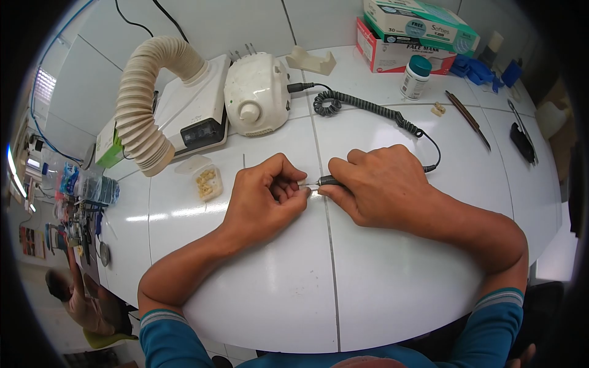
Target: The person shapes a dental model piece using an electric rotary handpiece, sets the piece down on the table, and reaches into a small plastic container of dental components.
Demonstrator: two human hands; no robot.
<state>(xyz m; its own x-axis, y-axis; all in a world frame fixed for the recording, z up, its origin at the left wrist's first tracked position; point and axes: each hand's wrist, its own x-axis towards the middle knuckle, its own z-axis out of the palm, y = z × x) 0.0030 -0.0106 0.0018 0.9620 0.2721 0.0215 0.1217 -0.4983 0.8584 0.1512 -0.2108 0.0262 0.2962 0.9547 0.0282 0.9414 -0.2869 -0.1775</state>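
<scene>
My right hand (383,187) is closed around a dark rotary handpiece (331,180), its thin metal tip pointing left. Against that tip, my left hand (264,196) has its fingers curled in a pinch; whatever small piece they grip is mostly hidden. Both hands meet above the middle of the white tiled table (270,288). From the handpiece a coiled black cord (368,105) runs back to a white control unit (256,95) with a round knob. Left of my left hand, a small clear box (208,183) holds several yellowish tooth-like pieces.
A ribbed suction hose (138,104) arches at back left. Face mask boxes (408,52) and a green-capped bottle (416,78) stand at back right. A brown-handled knife (467,119) and a small tooth-coloured piece (438,109) lie nearby. Another person (86,303) sits far left.
</scene>
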